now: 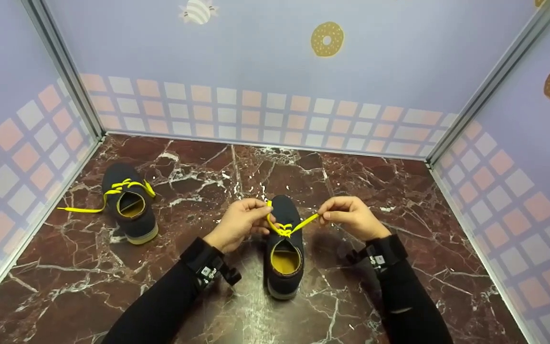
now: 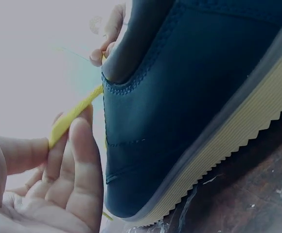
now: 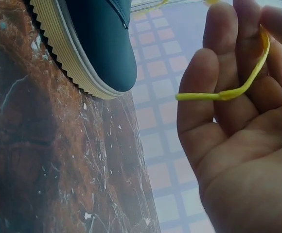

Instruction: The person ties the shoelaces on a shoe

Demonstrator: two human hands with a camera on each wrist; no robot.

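Note:
A dark shoe [image 1: 283, 282] with a yellow inside stands on the floor between my hands, toe pointing away. My left hand [image 1: 241, 222] pinches one end of its yellow shoelace [image 2: 68, 119] between thumb and fingers, just left of the laced part. To the right, my right hand [image 1: 354, 217] pinches the other lace end, which stretches tight and slanting from the eyelets up to the fingertips. In the right wrist view the loose tip of the shoelace [image 3: 238, 91] hangs past the thumb across the palm. The shoe's pale ridged sole [image 3: 65, 48] shows in that view.
A matching dark shoe [image 1: 143, 224] with yellow laces stands at the left, one lace end [image 1: 81, 209] trailing on the floor. Brown marbled floor [image 1: 198, 186] lies underneath. Patterned lilac panels [image 1: 265, 52] with metal corner posts rise at the back and both sides.

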